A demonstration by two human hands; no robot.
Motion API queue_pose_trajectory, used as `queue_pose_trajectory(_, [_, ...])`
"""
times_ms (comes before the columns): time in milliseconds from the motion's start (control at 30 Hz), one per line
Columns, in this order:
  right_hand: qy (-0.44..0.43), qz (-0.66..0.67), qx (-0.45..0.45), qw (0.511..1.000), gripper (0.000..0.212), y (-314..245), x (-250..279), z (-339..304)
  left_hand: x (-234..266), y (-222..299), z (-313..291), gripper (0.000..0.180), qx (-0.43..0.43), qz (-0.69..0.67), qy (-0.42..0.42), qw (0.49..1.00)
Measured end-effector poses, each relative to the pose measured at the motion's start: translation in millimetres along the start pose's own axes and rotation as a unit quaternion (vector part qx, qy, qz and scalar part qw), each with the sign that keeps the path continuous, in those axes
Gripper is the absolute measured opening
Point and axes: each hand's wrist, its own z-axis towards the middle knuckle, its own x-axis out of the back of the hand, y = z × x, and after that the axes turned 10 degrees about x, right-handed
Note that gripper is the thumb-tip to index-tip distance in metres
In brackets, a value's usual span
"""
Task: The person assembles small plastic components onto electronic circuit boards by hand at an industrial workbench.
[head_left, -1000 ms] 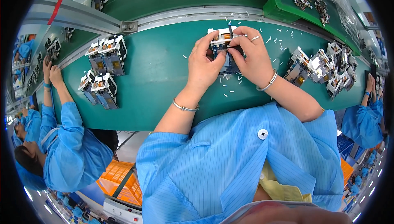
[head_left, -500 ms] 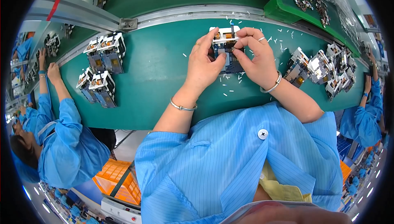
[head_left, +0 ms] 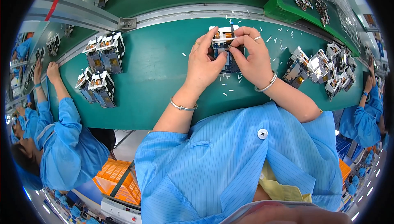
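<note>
A small electronic assembly [head_left: 224,43], white-framed with copper coils and a blue board, rests on the green worktable [head_left: 160,76] in front of me. My left hand [head_left: 204,62] grips its left side, thumb pressed against the board. My right hand [head_left: 250,55] holds its right side, fingers pinched at the top edge near the middle. Much of the assembly is hidden under both hands. A ring sits on each hand and a bracelet on each wrist.
Several similar assemblies [head_left: 100,66] stand in groups at the left and more [head_left: 324,68] at the right. Small white bits [head_left: 230,85] litter the table. A green tray [head_left: 303,2] of parts lies at the back right. Co-workers in blue coats [head_left: 61,142] work on either side.
Both hands have stayed on the assembly. My right fingers have shifted along its top edge toward the middle.
</note>
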Motion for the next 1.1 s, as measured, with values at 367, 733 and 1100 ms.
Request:
queue_pose_trajectory(367, [0.013,-0.015,0.016,1.000,0.013,2,-3,-3,-6,2,1,0.054,0.000,-0.021,0.044,0.999])
queue_pose_trajectory(733, [-0.012,0.047,-0.086,0.995,0.037,16,-9,-4,-2,6,7,0.047,0.030,-0.020,0.026,0.999])
queue_pose_trajectory(1100, [-0.061,0.073,-0.073,0.993,0.047,22,18,5,12,-6,17,0.053,0.050,-0.153,-0.052,0.986])
